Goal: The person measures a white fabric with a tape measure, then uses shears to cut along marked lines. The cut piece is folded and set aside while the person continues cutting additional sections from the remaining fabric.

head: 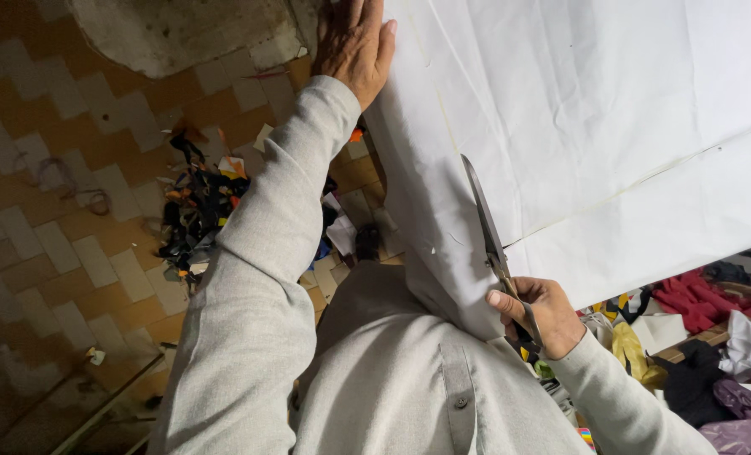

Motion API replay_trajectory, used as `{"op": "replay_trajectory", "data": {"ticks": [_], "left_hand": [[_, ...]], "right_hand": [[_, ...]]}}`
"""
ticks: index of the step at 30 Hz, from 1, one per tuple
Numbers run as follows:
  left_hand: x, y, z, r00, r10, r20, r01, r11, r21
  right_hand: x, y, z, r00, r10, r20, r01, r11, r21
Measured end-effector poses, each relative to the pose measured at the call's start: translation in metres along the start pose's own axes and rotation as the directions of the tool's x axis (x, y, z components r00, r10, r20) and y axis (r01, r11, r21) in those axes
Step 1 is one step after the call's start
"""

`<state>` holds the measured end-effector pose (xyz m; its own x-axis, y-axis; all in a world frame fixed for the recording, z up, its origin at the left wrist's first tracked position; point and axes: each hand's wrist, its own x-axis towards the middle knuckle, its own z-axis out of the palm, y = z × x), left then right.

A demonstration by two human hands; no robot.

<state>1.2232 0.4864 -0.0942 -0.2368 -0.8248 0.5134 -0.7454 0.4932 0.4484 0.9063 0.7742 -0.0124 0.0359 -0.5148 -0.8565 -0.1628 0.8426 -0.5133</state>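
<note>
Head view: right hand (pixel 534 313) clamped on the scissors (pixel 492 244), blades driven up into the white cloth (pixel 611 126) along a faint marked line, left hand (pixel 354 42) flat and spread, pinning the far edge of the cloth. Cut looks only begun, a short run near the body parted, most of the line ahead uncut. Cloth spread over the tabletop and draped off its near edge; below, tiled floor (pixel 47 202) strewn with scraps (pixel 198 211), red and dark fabric (pixel 696 303) heaped at right.
</note>
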Motion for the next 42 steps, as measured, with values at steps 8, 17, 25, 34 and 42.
{"op": "replay_trajectory", "data": {"ticks": [8, 17, 25, 34, 42], "left_hand": [[0.000, -0.007, 0.002, 0.994, -0.065, 0.085, 0.069, 0.997, -0.042], [-0.001, -0.010, -0.007, 1.000, 0.030, 0.005, -0.029, 0.993, -0.115], [-0.006, -0.017, -0.002, 1.000, 0.010, 0.015, -0.009, 0.998, -0.055], [-0.005, -0.024, -0.002, 0.996, -0.059, 0.067, 0.058, 0.998, 0.010], [0.001, -0.039, 0.004, 0.960, -0.174, -0.220, 0.073, 0.912, -0.404]], "right_hand": [[0.001, -0.002, 0.002, 0.999, 0.017, -0.049, -0.023, 0.992, -0.121], [0.013, -0.037, 0.019, 0.998, -0.062, -0.027, 0.060, 0.996, -0.066], [0.017, -0.056, 0.030, 0.997, -0.065, -0.044, 0.060, 0.992, -0.113], [0.020, -0.059, 0.037, 0.998, -0.046, -0.046, 0.041, 0.995, -0.096], [0.043, -0.093, 0.040, 0.995, -0.101, 0.010, 0.101, 0.992, -0.076]]}}
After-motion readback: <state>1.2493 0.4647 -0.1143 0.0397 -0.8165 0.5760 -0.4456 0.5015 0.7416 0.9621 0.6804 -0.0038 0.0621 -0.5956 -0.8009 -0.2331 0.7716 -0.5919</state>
